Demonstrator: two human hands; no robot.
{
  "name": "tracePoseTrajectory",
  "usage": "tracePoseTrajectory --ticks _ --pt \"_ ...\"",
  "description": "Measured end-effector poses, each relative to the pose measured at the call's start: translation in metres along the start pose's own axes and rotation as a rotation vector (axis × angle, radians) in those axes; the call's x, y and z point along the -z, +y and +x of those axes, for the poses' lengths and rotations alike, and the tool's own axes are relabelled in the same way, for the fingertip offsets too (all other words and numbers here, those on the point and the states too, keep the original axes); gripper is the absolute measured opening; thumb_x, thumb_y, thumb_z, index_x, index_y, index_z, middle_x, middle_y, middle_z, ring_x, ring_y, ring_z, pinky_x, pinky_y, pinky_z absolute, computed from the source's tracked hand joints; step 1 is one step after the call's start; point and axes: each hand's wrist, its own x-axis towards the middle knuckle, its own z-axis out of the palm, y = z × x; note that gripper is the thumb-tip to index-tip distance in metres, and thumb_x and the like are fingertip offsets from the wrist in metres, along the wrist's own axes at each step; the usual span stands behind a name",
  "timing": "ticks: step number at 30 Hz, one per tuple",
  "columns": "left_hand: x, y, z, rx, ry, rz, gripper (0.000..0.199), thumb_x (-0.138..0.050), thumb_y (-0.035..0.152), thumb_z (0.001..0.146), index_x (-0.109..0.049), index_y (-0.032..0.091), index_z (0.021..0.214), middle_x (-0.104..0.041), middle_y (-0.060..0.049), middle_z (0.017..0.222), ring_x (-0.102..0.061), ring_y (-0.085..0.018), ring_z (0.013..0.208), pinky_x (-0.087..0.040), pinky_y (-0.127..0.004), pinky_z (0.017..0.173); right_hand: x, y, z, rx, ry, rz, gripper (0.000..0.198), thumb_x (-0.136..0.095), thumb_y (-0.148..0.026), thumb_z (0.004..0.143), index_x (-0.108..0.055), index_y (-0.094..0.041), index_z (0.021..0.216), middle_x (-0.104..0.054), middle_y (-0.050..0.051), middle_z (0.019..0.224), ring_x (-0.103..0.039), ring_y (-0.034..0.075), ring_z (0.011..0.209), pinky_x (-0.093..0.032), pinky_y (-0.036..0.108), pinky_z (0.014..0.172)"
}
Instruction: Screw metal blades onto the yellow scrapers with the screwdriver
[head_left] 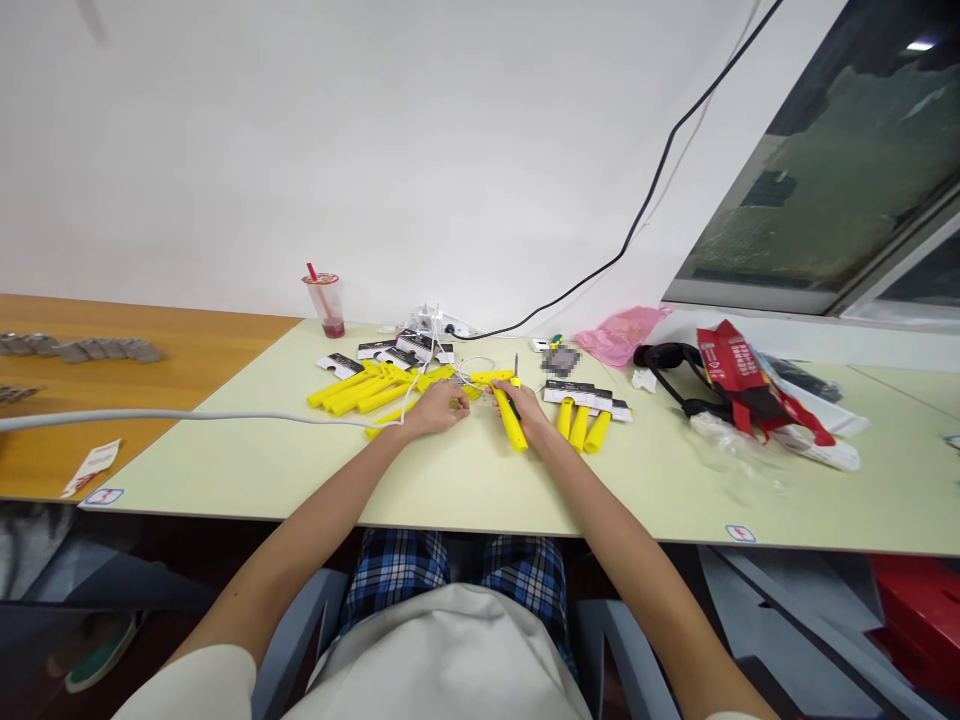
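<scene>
My right hand [527, 408] is closed around a yellow T-shaped tool [513, 425] with a thick tubular handle. A thin dark shaft, like a screwdriver's [516, 366], sticks up by the same hand, with a dark part at the fingers. To its left, my left hand [437, 408] has its thumb and fingertips curled together; whatever they pinch is too small to make out. Beyond the left hand lies a pile of yellow handles [352, 393] with black-and-white cards [409, 350]. Several more carded yellow handles [579, 425] lie right of my right hand.
A plastic cup [325, 305] with a red straw stands at the back left. A white cable [247, 414] crosses to a power strip [427, 320] by the wall. Rightward lie a pink bag [621, 335], black headphones [675, 360], a red package [739, 365] and clear plastic [731, 445].
</scene>
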Motion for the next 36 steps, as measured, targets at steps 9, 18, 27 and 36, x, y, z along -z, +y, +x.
tracePoseTrajectory --ticks 9,18,27,36 --pt "-0.002 -0.006 0.000 0.008 -0.049 0.100 0.007 -0.075 0.022 0.085 -0.081 0.023 0.081 -0.078 -0.010 0.099 -0.069 -0.034 0.108 -0.051 -0.047 0.106 0.000 0.000 0.000 -0.004 -0.004 -0.024 0.009 -0.082 -0.024 0.092 -0.075 -0.018 0.095 -0.085 0.008 0.097 -0.068 0.014 0.061 -0.058 0.022 0.048" --pt "0.002 -0.011 0.001 -0.003 -0.027 0.136 0.012 -0.071 0.027 0.091 -0.081 0.021 0.088 -0.081 -0.011 0.103 -0.072 -0.031 0.105 -0.053 -0.045 0.106 0.001 0.002 0.002 0.000 0.010 -0.008 0.017 -0.086 -0.025 0.089 -0.075 -0.019 0.100 -0.084 0.007 0.093 -0.069 0.015 0.061 -0.057 0.023 0.048" --pt "-0.014 -0.007 0.040 -0.027 -0.095 0.125 0.020 -0.067 0.027 0.090 -0.084 0.020 0.099 -0.084 -0.011 0.107 -0.075 -0.028 0.103 -0.055 -0.038 0.098 0.004 0.004 0.007 0.054 0.075 0.055 0.026 -0.092 -0.030 0.083 -0.072 -0.020 0.096 -0.083 0.005 0.088 -0.069 0.015 0.061 -0.055 0.023 0.046" --pt "-0.022 -0.013 0.080 0.034 -0.284 0.096 0.019 -0.071 0.028 0.079 -0.084 0.019 0.088 -0.081 -0.005 0.087 -0.070 -0.023 0.077 -0.055 -0.032 0.077 0.012 0.006 0.017 0.081 0.124 0.117 0.023 -0.088 -0.029 0.084 -0.069 -0.021 0.095 -0.082 0.003 0.087 -0.069 0.014 0.060 -0.053 0.024 0.048"
